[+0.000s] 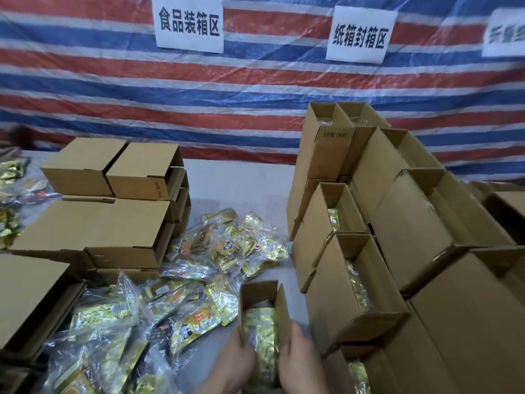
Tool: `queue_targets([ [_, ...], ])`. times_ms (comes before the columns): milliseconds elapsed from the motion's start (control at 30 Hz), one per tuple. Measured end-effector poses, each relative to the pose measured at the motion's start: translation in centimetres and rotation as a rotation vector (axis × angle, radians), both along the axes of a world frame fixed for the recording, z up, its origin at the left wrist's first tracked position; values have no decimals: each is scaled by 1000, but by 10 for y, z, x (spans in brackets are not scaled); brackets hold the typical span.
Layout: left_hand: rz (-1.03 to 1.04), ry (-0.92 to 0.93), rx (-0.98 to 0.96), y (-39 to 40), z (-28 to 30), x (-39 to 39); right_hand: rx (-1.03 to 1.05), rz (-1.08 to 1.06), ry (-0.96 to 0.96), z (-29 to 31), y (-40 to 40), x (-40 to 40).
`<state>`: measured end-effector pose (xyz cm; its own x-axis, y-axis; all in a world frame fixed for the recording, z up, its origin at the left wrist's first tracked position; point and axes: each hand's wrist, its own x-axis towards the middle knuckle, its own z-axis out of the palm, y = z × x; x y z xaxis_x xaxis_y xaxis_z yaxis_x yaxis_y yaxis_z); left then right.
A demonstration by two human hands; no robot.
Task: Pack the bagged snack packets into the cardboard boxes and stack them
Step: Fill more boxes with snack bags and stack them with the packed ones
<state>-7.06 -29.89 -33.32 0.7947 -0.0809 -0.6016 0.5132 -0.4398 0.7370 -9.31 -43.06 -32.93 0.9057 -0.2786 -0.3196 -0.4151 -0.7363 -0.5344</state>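
Both hands, left hand (237,355) and right hand (298,354), grip the open cardboard box (262,305), already holding a snack bag (261,328). Filled boxes (397,237) stand stacked right; many loose snack bags (159,302) wait on the surface (235,183).

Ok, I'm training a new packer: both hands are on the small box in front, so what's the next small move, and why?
Probably lift the box and set it with the filled boxes on the right. Both the left hand and right hand grip its sides, a gold packet already fills it, and the open boxes on the right hold packets too.
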Motion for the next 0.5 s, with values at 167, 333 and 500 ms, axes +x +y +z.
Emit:
queue_targets([
  [167,10,-256,-219,-17,129,52,-35,-19,-299,125,-30,62],
  [333,-74,-495,-240,-59,226,109,13,-72,-446,237,-66,113],
  [500,-163,-468,-287,-104,279,149,-204,-76,-534,295,-104,142],
])
